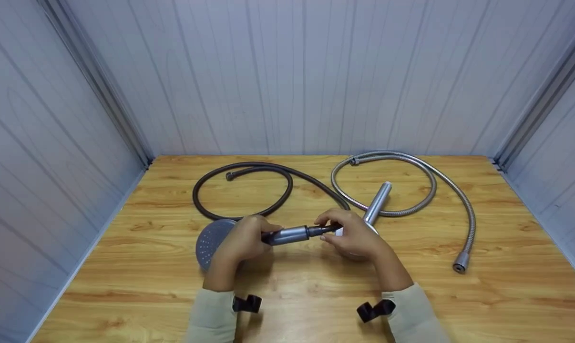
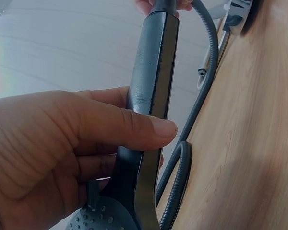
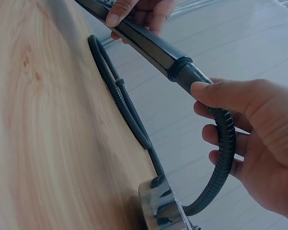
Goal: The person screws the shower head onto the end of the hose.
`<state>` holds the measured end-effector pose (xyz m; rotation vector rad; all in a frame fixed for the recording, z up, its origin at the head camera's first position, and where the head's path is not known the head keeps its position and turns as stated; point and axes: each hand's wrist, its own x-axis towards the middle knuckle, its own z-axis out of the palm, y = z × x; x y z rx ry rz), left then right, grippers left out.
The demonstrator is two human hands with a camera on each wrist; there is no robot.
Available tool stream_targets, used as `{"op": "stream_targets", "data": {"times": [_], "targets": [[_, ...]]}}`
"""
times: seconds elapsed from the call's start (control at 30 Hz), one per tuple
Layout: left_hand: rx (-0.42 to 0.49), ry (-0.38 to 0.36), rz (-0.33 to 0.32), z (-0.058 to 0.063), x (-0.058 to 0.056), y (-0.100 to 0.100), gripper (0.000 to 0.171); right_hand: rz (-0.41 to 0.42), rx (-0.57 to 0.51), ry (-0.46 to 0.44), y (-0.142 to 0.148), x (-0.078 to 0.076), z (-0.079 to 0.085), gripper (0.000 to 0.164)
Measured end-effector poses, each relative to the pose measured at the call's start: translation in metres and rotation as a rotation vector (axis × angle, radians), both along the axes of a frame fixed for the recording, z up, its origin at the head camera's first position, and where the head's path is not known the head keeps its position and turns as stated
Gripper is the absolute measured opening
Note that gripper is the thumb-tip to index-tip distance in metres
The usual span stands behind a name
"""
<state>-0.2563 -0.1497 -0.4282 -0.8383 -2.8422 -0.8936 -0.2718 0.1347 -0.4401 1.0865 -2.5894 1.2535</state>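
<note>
Sleeves: nearest me, the pale left sleeve (image 1: pixel 211 318) and right sleeve (image 1: pixel 415 315), each with a black wrist mount (image 1: pixel 253 304) at the cuff.
Left grip (image 1: pixel 243 239): narrow, thumb laid across the handle of the dark shower head (image 1: pixel 289 236) and fingers behind it.
Right grip (image 1: pixel 356 236): narrow, thumb and forefinger pinching the end sleeve (image 3: pixel 193 77) of the dark hose (image 3: pixel 225 141); I see the other fingers bent behind the hose.
Dark shower head: held above the wooden surface (image 1: pixel 120 290), between both hands, its dotted disc left of the left hand and its handle pointing right.
Joint: the end sleeve meets the handle's end at a collar; I cannot tell whether it is threaded fully in.
Chrome shower head: its handle (image 1: pixel 378 202) slants away beyond the right hand, which partly hides the round head.
Dark hose: looped on the surface beyond the left hand, its free nut (image 1: pixel 229 176) inside the loop.
Metal hose (image 1: pixel 471 224): coiled farther right, passing by the chrome handle, one conical end nearer me.
Back wall (image 1: pixel 287 85): pale, streaked panel behind everything.
</note>
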Motion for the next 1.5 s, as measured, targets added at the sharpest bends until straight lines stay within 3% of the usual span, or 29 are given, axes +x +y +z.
{"op": "stream_targets", "data": {"times": [0.3,0.87,1.27,1.5], "targets": [[0.004,-0.044,0.01,0.0012,-0.0004,0.0012,0.049,0.016,-0.015,0.003,0.0004,-0.0011,-0.0002,0.021],[-0.016,-0.041,0.014,0.0004,0.0006,0.0012,0.047,0.003,0.001,-0.004,0.0005,-0.0011,-0.0003,0.016],[-0.027,-0.072,0.036,0.0026,0.002,0.0018,0.049,-0.021,0.01,-0.054,0.0006,0.0,0.0007,0.021],[-0.022,-0.073,0.016,0.0019,0.0006,0.0003,0.047,-0.037,0.017,-0.074,0.0013,0.0015,0.002,0.027]]}}
